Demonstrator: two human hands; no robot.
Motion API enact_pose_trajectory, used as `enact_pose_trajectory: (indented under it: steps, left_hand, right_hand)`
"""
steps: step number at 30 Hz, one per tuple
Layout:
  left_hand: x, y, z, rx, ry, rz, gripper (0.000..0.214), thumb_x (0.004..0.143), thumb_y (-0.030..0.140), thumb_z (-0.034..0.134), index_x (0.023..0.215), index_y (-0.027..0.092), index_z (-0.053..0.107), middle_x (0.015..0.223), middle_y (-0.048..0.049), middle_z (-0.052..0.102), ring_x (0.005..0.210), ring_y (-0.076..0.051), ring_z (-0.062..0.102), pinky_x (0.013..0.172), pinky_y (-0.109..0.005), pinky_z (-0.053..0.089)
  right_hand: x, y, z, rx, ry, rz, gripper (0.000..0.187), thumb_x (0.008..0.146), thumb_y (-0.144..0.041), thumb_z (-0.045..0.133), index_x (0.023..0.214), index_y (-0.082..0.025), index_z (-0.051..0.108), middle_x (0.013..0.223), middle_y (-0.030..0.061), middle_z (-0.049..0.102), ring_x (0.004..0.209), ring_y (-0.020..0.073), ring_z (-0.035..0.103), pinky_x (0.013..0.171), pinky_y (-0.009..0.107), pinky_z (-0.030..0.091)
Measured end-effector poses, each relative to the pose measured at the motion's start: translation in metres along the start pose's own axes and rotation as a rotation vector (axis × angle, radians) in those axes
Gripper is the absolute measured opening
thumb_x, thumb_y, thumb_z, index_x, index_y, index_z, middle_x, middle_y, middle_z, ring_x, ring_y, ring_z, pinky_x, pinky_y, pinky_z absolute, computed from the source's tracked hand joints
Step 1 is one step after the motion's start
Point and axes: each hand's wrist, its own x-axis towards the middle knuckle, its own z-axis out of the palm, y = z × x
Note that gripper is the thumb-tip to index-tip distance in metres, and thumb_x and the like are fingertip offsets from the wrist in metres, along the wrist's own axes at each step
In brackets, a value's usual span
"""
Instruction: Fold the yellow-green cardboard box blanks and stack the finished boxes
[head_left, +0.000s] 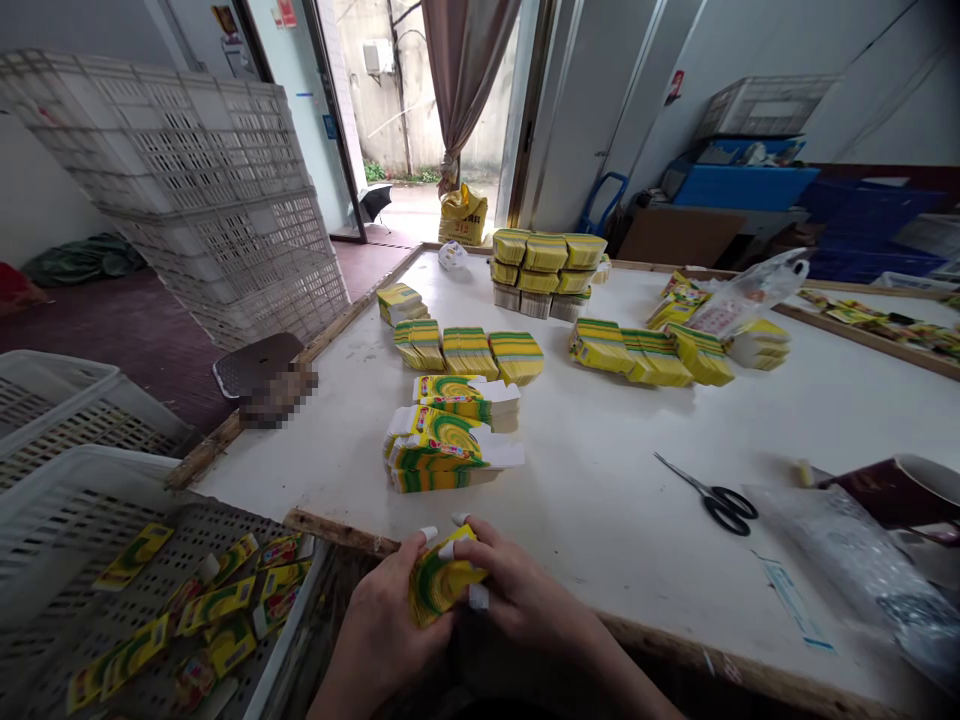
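Between my two hands, at the table's near edge, is a small yellow and green printed carton (441,583). My left hand (390,620) is closed round its left side. My right hand (517,590) grips its right side, with thumb and fingers on it. White covers sit on several of my fingertips. Just beyond my hands lie stacks of flat yellow cartons (442,440) with white flaps pointing right. Left of my left hand, a white plastic crate (45,520) holds several loose yellow cartons (217,605).
On the white table (585,520) are scissors (712,495), bundled cartons (469,352), a taller carton pile (547,270), a plastic bag (757,290), bubble wrap (840,560) and a dark cup (892,490). Stacked white crates (217,180) stand at the left.
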Motion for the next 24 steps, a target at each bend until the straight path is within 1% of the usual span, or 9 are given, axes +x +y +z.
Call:
enact_pose_trajectory:
  steps: [4,7,10,12,14,16,19,21,24]
  left_hand:
    - [-0.003,-0.01,0.009,-0.058,0.086,-0.016,0.062,0.07,0.039,0.069,0.123,0.011,0.054,0.112,-0.0194,0.073,0.101,-0.033,0.071,0.086,-0.047,0.059]
    - [-0.008,-0.013,0.011,-0.339,0.178,-0.12,0.062,0.069,0.037,0.075,0.125,0.018,0.054,0.114,-0.0139,0.073,0.101,-0.029,0.07,0.087,-0.042,0.059]
    - [-0.011,-0.009,-0.001,-0.778,0.676,-0.19,0.052,0.061,0.043,0.081,0.106,0.022,0.064,0.103,-0.0034,0.074,0.084,-0.021,0.072,0.068,-0.027,0.06]
    - [-0.01,-0.006,-0.014,-0.983,1.087,-0.193,0.053,0.061,0.066,0.071,0.092,0.024,0.067,0.092,0.0022,0.072,0.07,-0.014,0.067,0.054,-0.02,0.056]
    - [-0.009,-0.007,-0.025,-1.176,1.268,-0.298,0.072,0.06,0.086,0.055,0.099,0.026,0.065,0.093,0.0034,0.07,0.079,-0.014,0.066,0.064,-0.021,0.058]
    - [-0.007,-0.01,-0.028,-1.446,1.212,-0.5,0.085,0.043,0.09,0.06,0.094,0.023,0.065,0.092,0.0009,0.069,0.088,-0.018,0.066,0.078,-0.027,0.059]
    - [-0.001,-0.008,-0.025,-1.601,1.113,-0.698,0.08,0.051,0.091,0.054,0.085,0.019,0.064,0.096,-0.0046,0.069,0.089,-0.019,0.064,0.074,-0.029,0.058]
    - [0.004,0.004,-0.032,-1.557,1.037,-0.581,0.075,0.06,0.087,0.052,0.089,0.019,0.066,0.091,-0.0032,0.068,0.079,-0.015,0.06,0.063,-0.024,0.055]
    - [0.003,0.026,-0.063,-1.408,1.037,-0.328,0.059,0.07,0.074,0.057,0.099,0.023,0.066,0.08,0.0037,0.061,0.068,-0.011,0.054,0.06,-0.023,0.052]
  right_hand:
    - [0.001,0.002,0.011,0.038,0.034,0.001,0.056,0.086,-0.015,0.055,0.141,-0.017,0.043,0.153,0.02,0.034,0.144,0.0277,0.032,0.114,0.044,0.033]
    - [0.006,0.0,0.013,0.13,0.113,-0.085,0.074,0.085,-0.023,0.064,0.149,-0.022,0.026,0.152,0.0169,0.035,0.141,0.0272,0.036,0.113,0.044,0.035]
    - [0.014,-0.001,0.01,0.186,0.195,-0.158,0.082,0.084,-0.027,0.069,0.149,-0.026,0.02,0.15,0.0151,0.036,0.132,0.0267,0.047,0.108,0.043,0.041]
    - [0.018,0.001,0.005,0.158,0.26,-0.173,0.071,0.086,-0.024,0.065,0.145,-0.026,0.028,0.146,0.0145,0.04,0.125,0.0252,0.053,0.104,0.042,0.045]
    - [0.019,0.004,0.0,0.121,0.312,-0.143,0.054,0.087,-0.021,0.06,0.137,-0.024,0.04,0.135,0.0135,0.049,0.115,0.0233,0.057,0.099,0.041,0.048]
    - [0.018,0.007,-0.002,0.115,0.336,-0.092,0.043,0.087,-0.018,0.057,0.129,-0.023,0.048,0.124,0.012,0.056,0.106,0.0216,0.061,0.093,0.039,0.051]
    - [0.012,0.005,0.003,0.184,0.311,-0.046,0.035,0.085,-0.015,0.057,0.119,-0.022,0.057,0.113,0.0088,0.063,0.097,0.0193,0.062,0.088,0.035,0.051]
    - [0.007,-0.001,0.016,0.349,0.251,-0.001,0.026,0.083,-0.018,0.059,0.109,-0.02,0.063,0.102,0.006,0.066,0.091,0.0177,0.062,0.084,0.032,0.05]
    - [0.004,-0.016,0.048,0.744,0.059,0.122,0.018,0.081,-0.028,0.065,0.094,-0.017,0.069,0.09,0.0024,0.065,0.085,0.0148,0.061,0.08,0.027,0.047]
